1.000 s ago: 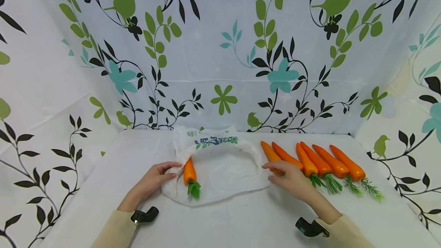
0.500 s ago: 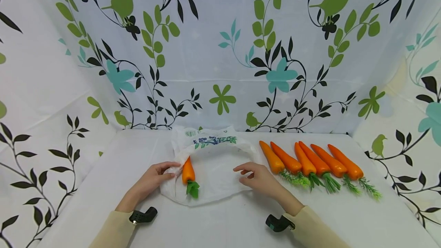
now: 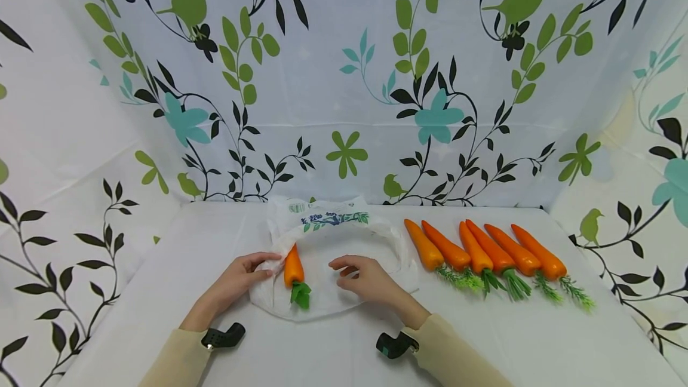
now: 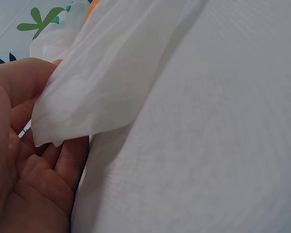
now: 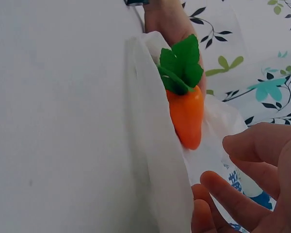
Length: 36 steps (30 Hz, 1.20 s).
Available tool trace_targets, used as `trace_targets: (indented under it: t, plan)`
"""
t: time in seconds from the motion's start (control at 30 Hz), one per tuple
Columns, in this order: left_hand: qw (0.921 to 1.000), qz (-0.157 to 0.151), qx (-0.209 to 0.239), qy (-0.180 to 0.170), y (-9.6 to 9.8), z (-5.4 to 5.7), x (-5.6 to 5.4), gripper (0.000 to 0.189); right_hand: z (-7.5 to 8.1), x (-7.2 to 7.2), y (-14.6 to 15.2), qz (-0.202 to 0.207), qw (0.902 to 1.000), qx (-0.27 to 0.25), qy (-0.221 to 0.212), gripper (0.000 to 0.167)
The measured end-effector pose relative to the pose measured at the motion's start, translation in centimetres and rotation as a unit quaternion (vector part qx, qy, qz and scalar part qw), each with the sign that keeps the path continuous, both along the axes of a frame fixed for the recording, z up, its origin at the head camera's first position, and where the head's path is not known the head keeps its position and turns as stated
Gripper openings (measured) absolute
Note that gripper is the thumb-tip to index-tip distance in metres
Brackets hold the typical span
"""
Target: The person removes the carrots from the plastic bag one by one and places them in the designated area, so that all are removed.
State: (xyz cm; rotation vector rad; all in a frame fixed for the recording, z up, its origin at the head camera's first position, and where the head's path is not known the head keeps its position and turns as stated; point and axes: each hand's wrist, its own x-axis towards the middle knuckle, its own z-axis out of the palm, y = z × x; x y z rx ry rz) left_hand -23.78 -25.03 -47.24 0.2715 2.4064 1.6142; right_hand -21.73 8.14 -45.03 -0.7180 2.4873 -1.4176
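A white plastic bag [image 3: 335, 243] with blue and green print lies flattened on the table. At its left edge my left hand [image 3: 239, 282] pinches the plastic; the left wrist view shows the thin bag film [image 4: 102, 87] between thumb and fingers. One orange carrot [image 3: 294, 267] with a leafy green top rests in the bag's mouth, just right of that hand. My right hand [image 3: 371, 282] hovers over the bag's middle with fingers loosely bent, holding nothing. The right wrist view has the carrot [image 5: 186, 114] a short gap from these fingertips.
Several orange carrots with green tops, such as the rightmost carrot [image 3: 540, 252], lie in a slanting row on the right of the white table [image 3: 344, 351]. A patterned cloth [image 3: 301, 76] rises behind the table.
My right hand has moved left from the bag's right edge, beside the carrot row, to above the bag's middle. My left hand and the carrot in the bag stay in place.
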Motion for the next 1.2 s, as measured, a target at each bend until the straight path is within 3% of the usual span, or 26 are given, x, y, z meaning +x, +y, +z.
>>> trace_targets:
  t: [0.47, 0.7, 1.2]
  plan:
    - [0.9999, -0.01, -0.001, 0.009, -0.2, 0.1, -0.1, 0.036, -0.7, -0.6, -4.4, -0.004, 0.9996, -0.014, -0.026, 0.031]
    - [0.9999, -0.013, -0.004, 0.008, -0.1, 0.2, 0.2, 0.038, -0.6, -0.9, -6.2, -0.025, 0.9989, -0.013, -0.038, 0.028]
    - [0.9997, -0.023, 0.004, 0.008, -0.3, 0.0, -0.1, 0.038, -1.0, -0.9, -7.8, -0.012, 0.9992, 0.006, -0.038, 0.039]
